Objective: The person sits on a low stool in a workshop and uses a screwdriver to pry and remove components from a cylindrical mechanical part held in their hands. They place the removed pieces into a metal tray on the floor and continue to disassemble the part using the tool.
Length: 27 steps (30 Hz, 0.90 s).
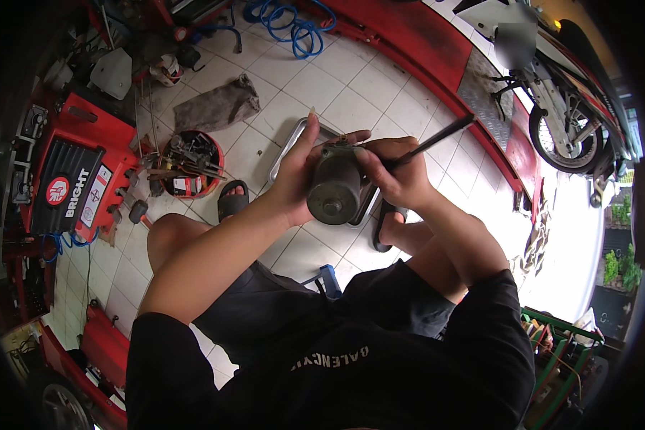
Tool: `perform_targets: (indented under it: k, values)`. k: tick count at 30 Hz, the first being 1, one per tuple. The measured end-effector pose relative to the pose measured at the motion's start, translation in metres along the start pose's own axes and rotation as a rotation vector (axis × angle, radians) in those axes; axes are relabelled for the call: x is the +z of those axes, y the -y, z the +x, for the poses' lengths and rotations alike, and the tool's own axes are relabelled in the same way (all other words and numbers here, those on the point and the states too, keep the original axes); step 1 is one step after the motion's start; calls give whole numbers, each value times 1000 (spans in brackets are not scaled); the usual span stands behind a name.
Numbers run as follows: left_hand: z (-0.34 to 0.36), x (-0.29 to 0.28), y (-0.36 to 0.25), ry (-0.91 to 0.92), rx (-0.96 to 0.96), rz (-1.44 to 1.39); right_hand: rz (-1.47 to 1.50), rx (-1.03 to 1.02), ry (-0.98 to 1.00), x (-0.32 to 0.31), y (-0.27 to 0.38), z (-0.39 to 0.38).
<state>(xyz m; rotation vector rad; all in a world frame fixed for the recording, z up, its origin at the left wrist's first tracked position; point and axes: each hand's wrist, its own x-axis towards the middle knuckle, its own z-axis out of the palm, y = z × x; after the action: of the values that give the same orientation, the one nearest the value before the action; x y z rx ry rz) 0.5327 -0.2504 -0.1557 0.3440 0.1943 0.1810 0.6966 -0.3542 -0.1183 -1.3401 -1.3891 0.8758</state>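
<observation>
1. Reads clearly in bold white capitals (77, 192), one word, on black ribbed panel (80, 159) of red machine (97, 118).
2. Includes round red emblem (59, 190) with white figure beside that word.
3. Bears white label (97, 195) with pictograms, details too small.
4. Shows pale capitals (331, 358) on black shirt (351, 398), one end unclear.

A head-worn fisheye looks down, fairly near, over the left hand (298, 175) and right hand (403, 178) toward tiled floor (317, 83).

both hands (405, 178): on dark cylindrical part (335, 179) | right: also dark rod (444, 135) | below: metal tray (284, 149)
</observation>
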Motion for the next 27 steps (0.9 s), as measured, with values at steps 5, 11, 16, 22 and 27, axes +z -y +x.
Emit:
perform_targets:
  k: [5, 11, 16, 22, 27]
  values:
    - [0, -1, 8, -218, -16, -55, -188, 142, -13, 4, -12, 4]
    - [-2, -13, 7, -214, -50, -128, -407, 341, 46, 3, -4, 16]
    - [-10, -26, -8, -196, -21, -146, -352, 346, -134, -17, 1, 25]
    - [-19, -40, -42, -393, 156, -196, 20, 669, -144, -29, -100, 35]
    - [-19, -37, -74, -694, 375, -293, -389, 1059, 63, 18, -272, 3]
